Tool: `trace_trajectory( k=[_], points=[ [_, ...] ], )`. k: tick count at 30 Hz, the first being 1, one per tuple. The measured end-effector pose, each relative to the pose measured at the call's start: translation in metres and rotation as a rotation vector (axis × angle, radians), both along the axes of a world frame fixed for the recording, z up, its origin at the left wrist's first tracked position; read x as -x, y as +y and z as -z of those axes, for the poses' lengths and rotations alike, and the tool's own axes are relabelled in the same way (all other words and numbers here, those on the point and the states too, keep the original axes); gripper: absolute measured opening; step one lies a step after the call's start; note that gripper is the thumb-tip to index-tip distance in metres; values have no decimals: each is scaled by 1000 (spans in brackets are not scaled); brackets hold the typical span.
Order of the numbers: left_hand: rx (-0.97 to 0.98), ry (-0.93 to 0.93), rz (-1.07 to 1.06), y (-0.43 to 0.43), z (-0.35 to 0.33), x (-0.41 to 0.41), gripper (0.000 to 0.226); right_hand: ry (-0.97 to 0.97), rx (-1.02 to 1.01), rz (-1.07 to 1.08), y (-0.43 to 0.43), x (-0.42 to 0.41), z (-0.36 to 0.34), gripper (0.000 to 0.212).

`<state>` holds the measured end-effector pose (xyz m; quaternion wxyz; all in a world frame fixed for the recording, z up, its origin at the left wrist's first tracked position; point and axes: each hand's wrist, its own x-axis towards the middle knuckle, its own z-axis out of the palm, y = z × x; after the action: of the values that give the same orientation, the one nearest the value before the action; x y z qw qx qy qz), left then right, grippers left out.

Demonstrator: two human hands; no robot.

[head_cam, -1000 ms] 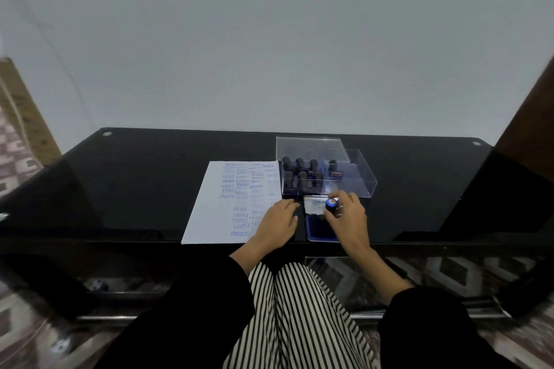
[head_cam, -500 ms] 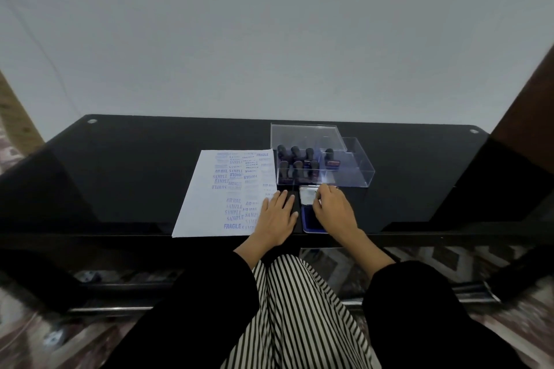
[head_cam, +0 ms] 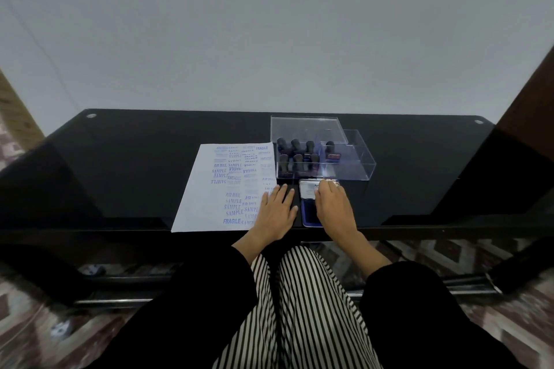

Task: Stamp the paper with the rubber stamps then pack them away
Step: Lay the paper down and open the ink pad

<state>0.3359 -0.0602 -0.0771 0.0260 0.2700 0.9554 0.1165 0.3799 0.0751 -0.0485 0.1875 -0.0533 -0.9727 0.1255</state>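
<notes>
right hand [head_cam: 334,207] fingers [head_cam: 326,186] curl on the ink pad [head_cam: 308,202] lid's far edge; left hand [head_cam: 277,213] lies spread, flat on the paper [head_cam: 221,189]. judged step: fold the lid toward you squarely. the pad's long axis runs away from the person, just before the stamp box [head_cam: 353,159] on the bench [head_cam: 135,165].

Where I'm sitting

I'm facing a grey wall [head_cam: 269,33] across a black glass table [head_cam: 120,165], whose metal studs [head_cam: 91,115] are sitting in the far corners. My striped trousers [head_cam: 299,308] and black sleeves [head_cam: 192,302] are showing below, and a patterned floor [head_cam: 33,317] is lying underneath.
</notes>
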Motion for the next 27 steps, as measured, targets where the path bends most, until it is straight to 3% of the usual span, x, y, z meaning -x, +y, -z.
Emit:
trace_trajectory(
  k=[27],
  points=[
    [7, -34, 12, 0, -2, 2, 53, 39, 61, -26, -2, -6, 1, 15]
  ],
)
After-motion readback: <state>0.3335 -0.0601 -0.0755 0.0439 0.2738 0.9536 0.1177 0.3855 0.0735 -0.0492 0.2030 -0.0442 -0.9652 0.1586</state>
